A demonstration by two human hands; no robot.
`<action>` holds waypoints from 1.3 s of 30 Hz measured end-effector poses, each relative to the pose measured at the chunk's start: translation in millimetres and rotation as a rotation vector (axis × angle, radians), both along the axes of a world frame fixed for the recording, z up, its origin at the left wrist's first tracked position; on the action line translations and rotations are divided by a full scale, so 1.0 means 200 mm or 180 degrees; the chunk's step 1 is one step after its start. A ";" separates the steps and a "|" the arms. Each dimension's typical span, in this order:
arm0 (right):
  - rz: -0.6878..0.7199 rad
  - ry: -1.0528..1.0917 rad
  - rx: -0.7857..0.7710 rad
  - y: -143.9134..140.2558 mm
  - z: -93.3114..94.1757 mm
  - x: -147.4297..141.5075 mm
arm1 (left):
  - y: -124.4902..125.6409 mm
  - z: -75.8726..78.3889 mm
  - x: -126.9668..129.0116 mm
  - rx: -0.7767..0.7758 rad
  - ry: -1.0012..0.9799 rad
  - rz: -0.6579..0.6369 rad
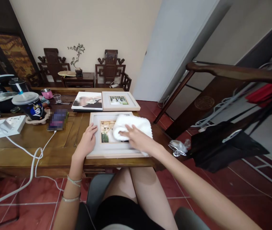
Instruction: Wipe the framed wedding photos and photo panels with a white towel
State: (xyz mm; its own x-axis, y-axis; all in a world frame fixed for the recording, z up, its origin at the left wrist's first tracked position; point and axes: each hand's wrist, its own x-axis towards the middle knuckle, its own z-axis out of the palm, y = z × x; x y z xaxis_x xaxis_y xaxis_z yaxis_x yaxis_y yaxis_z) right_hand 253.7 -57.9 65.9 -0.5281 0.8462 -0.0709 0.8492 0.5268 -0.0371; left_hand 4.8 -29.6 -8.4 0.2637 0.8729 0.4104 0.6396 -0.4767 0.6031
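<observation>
The left hand (87, 140) is lying flat, palm down, fingers (93, 128) spread forward, wrist bent slightly. The right hand (137, 138) is reaching in from the right, arm outstretched, fingers pressing down.

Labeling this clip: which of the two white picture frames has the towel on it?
The near picture frame at the table edge, under both hands; the far picture frame, beside the photo book, lies bare.

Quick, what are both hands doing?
Left hand: open, flat on the picture frame.
Right hand: pressing the white towel onto it.
</observation>
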 end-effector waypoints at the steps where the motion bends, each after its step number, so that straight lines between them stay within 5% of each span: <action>1: -0.0008 0.0036 0.0233 0.08 -0.04 0.00 | 0.00 0.00 0.00 -0.0009 0.0004 -0.0028; 5: -0.0178 0.0066 0.0771 0.34 -0.12 -0.02 | 0.01 -0.01 -0.02 -0.0009 -0.0044 -0.0048; 8: -0.0168 -0.0069 0.0731 0.38 -0.12 -0.05 | 0.01 -0.01 -0.01 -0.0030 -0.0085 0.0011; 12: 0.0170 -0.0190 0.0287 0.17 -0.05 -0.03 | 0.01 0.01 0.00 -0.0023 -0.0022 0.0084; 18: 0.0368 -0.0135 -0.0714 -0.30 0.20 0.02 | -0.01 0.02 0.02 0.0016 0.0066 0.0133; 21: 0.0454 0.0031 -0.0755 -0.35 0.22 0.00 | -0.01 0.01 0.01 0.0024 0.0082 0.0127; 24: 0.0410 0.0177 -0.0492 -0.22 0.10 -0.03 | 0.00 0.01 0.00 0.0025 0.0140 0.0031; 28: 0.0429 0.0160 0.0354 0.13 -0.08 -0.01 | 0.01 -0.01 -0.03 0.0025 0.0215 -0.0126; 32: -0.0064 0.0006 0.0927 0.41 -0.12 0.00 | 0.02 -0.01 -0.04 0.0030 0.0220 -0.0133; 35: -0.0070 -0.0138 0.0833 0.45 -0.11 -0.02 | 0.01 0.00 -0.03 -0.0005 0.0216 -0.0109; 39: 0.0261 -0.0211 0.0399 0.24 -0.07 -0.02 | 0.01 0.00 -0.02 -0.0017 0.0163 -0.0060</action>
State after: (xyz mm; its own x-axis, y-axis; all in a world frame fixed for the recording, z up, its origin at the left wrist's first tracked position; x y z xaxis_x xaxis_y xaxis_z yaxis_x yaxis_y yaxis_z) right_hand 249.6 -10.3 51.8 -0.5934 0.8049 -0.0044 0.8016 0.5914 0.0880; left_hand 1.1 -27.6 -9.2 0.3005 0.8698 0.3913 0.6606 -0.4857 0.5725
